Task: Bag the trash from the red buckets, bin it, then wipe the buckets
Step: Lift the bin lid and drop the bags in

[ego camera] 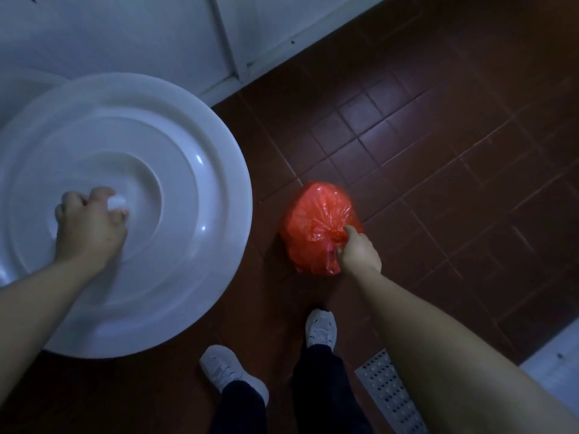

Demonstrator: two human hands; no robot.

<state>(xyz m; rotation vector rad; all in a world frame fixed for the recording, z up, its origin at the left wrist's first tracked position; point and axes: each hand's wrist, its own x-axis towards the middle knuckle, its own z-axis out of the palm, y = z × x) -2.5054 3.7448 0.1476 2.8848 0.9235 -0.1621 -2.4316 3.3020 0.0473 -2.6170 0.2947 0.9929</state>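
Red bag [316, 220] gripped by right hand [360, 252].

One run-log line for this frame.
left hand: grips white lid knob | right hand: holds tied red bag | bin: closed

Red, glossy bag [316, 220]. Pale white-blue lid [175, 214] w/ concentric rings; white knob [117, 202] at centre. Dark red-brown floor [423, 136], square tile grid w/ dark grout. White shoes [321, 328], navy trousers [326, 386]. Grey grate [388, 396] w/ dotted holes. White wall panels [125, 36].
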